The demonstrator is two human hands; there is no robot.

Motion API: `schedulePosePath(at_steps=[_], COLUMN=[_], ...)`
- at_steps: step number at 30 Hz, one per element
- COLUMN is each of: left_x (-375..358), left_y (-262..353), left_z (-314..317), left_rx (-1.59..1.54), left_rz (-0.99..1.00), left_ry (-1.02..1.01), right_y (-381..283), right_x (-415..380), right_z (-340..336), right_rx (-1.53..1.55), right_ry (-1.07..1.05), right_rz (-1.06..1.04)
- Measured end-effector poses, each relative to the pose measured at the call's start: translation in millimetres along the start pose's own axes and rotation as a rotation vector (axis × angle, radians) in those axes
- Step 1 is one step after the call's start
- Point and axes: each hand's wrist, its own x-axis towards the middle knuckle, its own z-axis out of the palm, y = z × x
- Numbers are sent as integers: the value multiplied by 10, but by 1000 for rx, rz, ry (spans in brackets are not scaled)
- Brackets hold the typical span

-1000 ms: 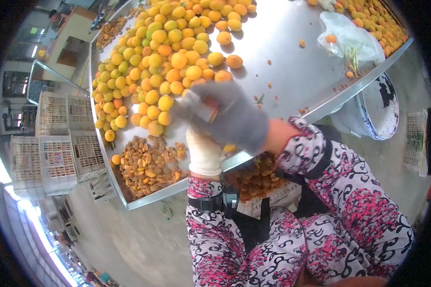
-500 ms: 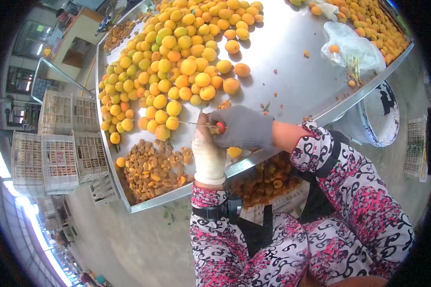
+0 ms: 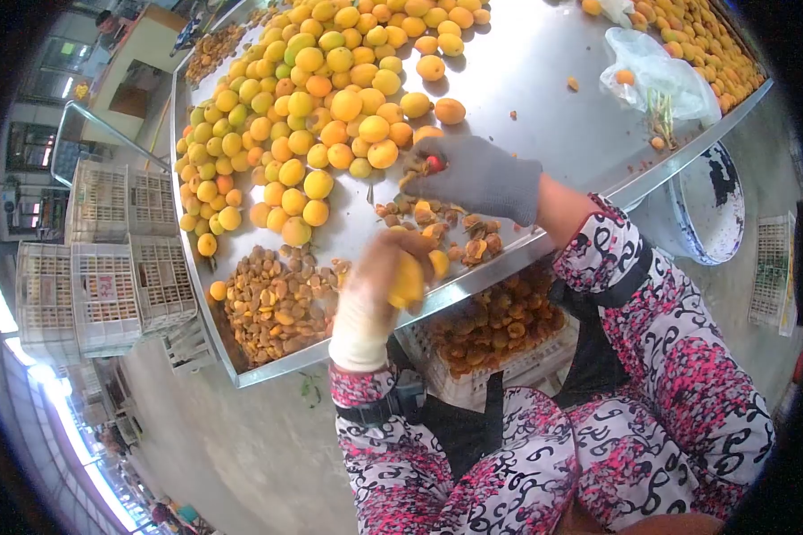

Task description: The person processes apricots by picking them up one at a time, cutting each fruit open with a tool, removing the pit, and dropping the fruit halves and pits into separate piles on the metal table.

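My left hand (image 3: 379,285), in a white glove and smeared by motion, is over the tray's front edge with yellow apricot pieces (image 3: 407,282) at its fingers. Above it and to the right, my right hand (image 3: 482,181), in a grey glove, is closed around a knife, whose red handle end (image 3: 434,164) shows; its blade is hard to make out. Beneath that hand lie brownish apricot pits and scraps (image 3: 473,242) on the metal. Whole yellow-orange apricots (image 3: 348,105) are heaped just beyond both hands.
The metal tray table (image 3: 553,116) has a raised rim. A pile of pits (image 3: 272,299) lies at its left corner. Under the front edge stands a crate of apricot halves (image 3: 500,334). A plastic bag (image 3: 656,80), a white bucket (image 3: 709,209) and stacked crates (image 3: 107,285) are around.
My hands were together with the knife blade pointing left; now they are apart. The right has moved up with the knife, the left down toward the rim, and yellow apricot pieces show at its fingers.
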Motion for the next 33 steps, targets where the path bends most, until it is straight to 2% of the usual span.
schedulePosePath(at_steps=[2, 3, 5, 6, 8, 10, 12, 16, 18, 20, 21, 22, 24, 26, 28, 30, 31, 33], left_x=[-21, -19, -6, 18, 101, 190, 284, 315, 291, 183, 178, 181, 237, 249, 253, 237, 235, 238], left_y=[-109, -156, -222, -211, -186, -402, -518, -500, -317, -107, -69, -84, -98, -116, -93, -58, -68, -95], left_z=[120, 163, 218, 194, 110, 76, 128, 63, -1, 102, 13, 33, 23, 70, 126, 162, 155, 142], left_rx=[544, 539, 661, 660, 1240, 1255, 1636, 1404, 849, 214, 168, 16, -155, -165, -179, 17, 18, 12], left_rz=[141, 135, 288, 285, 129, 205, 36, 116, 119, 199, 196, 290, 405, 424, 440, 461, 463, 462], left_ry=[-122, -124, 6, 4, 298, 322, 304, 284, 179, 188, 158, 158, 128, 134, 138, 192, 194, 220], right_y=[-83, -19, 98, 118, 15, -47, -25, -94, -169, -167, -150, -148, -195, -235, -276, -288, -278, -217], right_x=[8, 9, 48, 52, 3, -12, 8, -23, -57, -98, -95, -95, -114, -170, -188, -215, -212, -194], right_z=[-67, -43, 7, 20, 10, 8, 21, 0, -53, -26, 12, 35, 41, 62, 49, 74, 99, 163], right_rx=[-23, -27, -18, -10, 33, 72, 143, 68, 222, 309, 417, 524, 537, 776, 785, 842, 842, 1040], right_ry=[46, 73, 75, 79, 66, 55, 11, 45, -14, 9, -1, -12, -26, -86, -137, -92, -94, -173], right_rz=[85, -29, -89, -154, -88, -22, 93, 109, 187, 88, 126, 164, 197, 215, 279, 166, 164, 305])
